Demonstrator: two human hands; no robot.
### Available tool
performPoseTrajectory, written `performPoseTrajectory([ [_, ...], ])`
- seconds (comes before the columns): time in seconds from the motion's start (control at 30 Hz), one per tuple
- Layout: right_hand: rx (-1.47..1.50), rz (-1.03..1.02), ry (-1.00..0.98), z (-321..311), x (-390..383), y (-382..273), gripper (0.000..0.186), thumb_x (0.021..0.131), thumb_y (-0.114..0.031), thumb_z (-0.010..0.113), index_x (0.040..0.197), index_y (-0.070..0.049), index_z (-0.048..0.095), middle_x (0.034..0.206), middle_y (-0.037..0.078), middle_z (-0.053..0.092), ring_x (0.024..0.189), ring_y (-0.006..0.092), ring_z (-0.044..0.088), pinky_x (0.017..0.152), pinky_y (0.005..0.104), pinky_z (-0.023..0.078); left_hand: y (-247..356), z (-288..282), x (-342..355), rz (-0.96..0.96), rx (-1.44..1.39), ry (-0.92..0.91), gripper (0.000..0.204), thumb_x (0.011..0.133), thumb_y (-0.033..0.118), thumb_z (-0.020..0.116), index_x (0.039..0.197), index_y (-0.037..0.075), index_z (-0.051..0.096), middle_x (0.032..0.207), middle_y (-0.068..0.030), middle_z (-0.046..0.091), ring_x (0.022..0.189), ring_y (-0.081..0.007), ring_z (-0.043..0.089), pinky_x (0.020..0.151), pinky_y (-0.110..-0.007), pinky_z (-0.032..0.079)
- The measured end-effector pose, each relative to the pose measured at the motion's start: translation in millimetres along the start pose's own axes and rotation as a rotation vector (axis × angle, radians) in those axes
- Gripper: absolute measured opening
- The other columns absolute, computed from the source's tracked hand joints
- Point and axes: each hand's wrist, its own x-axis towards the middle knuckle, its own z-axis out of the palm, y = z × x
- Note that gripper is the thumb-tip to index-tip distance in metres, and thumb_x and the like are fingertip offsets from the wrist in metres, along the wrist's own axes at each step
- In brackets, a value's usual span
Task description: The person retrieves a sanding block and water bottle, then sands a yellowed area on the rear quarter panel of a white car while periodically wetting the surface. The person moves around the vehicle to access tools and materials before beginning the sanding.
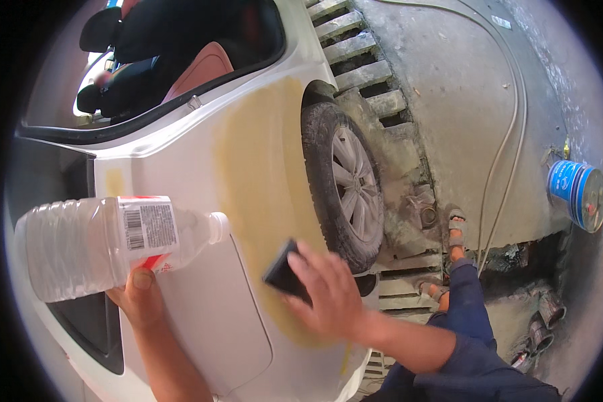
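First, the left hand (141, 300) is clasped around a clear plastic bottle (77, 248), held sideways with its white cap (218, 227) pointing right. Beyond, the right hand (329, 291) grips a black block (283, 273) against the yellowish patch (258, 167) on the white car panel (181, 167). The wheel (348, 187) sits beside that patch; farther out are floor slats (363, 76), a hose (519, 124) and a blue bucket (568, 187).

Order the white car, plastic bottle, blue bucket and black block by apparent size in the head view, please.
Largest to smallest:
White car
Plastic bottle
Blue bucket
Black block, partly covered by the right hand
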Motion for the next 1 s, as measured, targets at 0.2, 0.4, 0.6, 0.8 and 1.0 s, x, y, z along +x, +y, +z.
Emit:
performPoseTrajectory([
  [0.2,0.022,0.186,0.211,7.8,146.1,51.2,0.060,0.091,-0.032,0.066,0.137,0.001,0.045,0.131,0.024,0.054,0.117,0.0448,0.050,0.099,0.0535,0.044,-9.0,2.8,9.0,-0.059,-0.045,0.071,0.083,0.082,0.036,0.077,0.146,-0.001,0.039,0.137,-0.0136,0.053,0.123,-0.0268,0.056,0.103,-0.041,0.047],
  [0.4,-0.085,0.038,0.058,13.2,-25.3,-0.8,0.064,0.090,-0.031,0.069,0.141,-0.001,0.044,0.142,0.023,0.049,0.122,0.0412,0.050,0.103,0.0518,0.040,14.4,23.4,17.4,0.012,0.077,0.025,0.094,0.073,0.055,0.078,0.142,-0.001,0.046,0.125,-0.0151,0.059,0.114,-0.0255,0.061,0.102,-0.039,0.047],
  [0.6,-0.093,0.046,0.230,22.3,58.4,27.2,0.065,0.089,-0.031,0.069,0.141,-0.003,0.044,0.139,0.021,0.049,0.113,0.0422,0.052,0.098,0.0528,0.043,4.2,4.6,18.7,0.003,0.050,-0.096,0.077,0.087,0.037,0.071,0.147,-0.001,0.040,0.135,-0.0146,0.055,0.123,-0.0259,0.056,0.107,-0.041,0.041],
  [0.8,-0.084,0.056,0.192,19.8,54.1,34.2,0.063,0.089,-0.031,0.069,0.140,-0.002,0.045,0.138,0.022,0.052,0.113,0.0411,0.053,0.096,0.0516,0.044,-4.6,4.8,19.8,-0.021,0.018,-0.076,0.074,0.087,0.036,0.069,0.144,-0.003,0.042,0.131,-0.0139,0.056,0.119,-0.0249,0.057,0.104,-0.039,0.042],
  [1.0,-0.025,-0.001,0.098,15.8,-65.5,-6.9,0.065,0.087,-0.028,0.071,0.143,-0.006,0.046,0.148,0.021,0.045,0.117,0.0405,0.051,0.100,0.0503,0.040,14.3,16.4,19.7,0.010,0.049,-0.078,0.070,0.087,0.034,0.069,0.140,-0.005,0.046,0.128,-0.0139,0.058,0.117,-0.0241,0.058,0.102,-0.038,0.044],
])
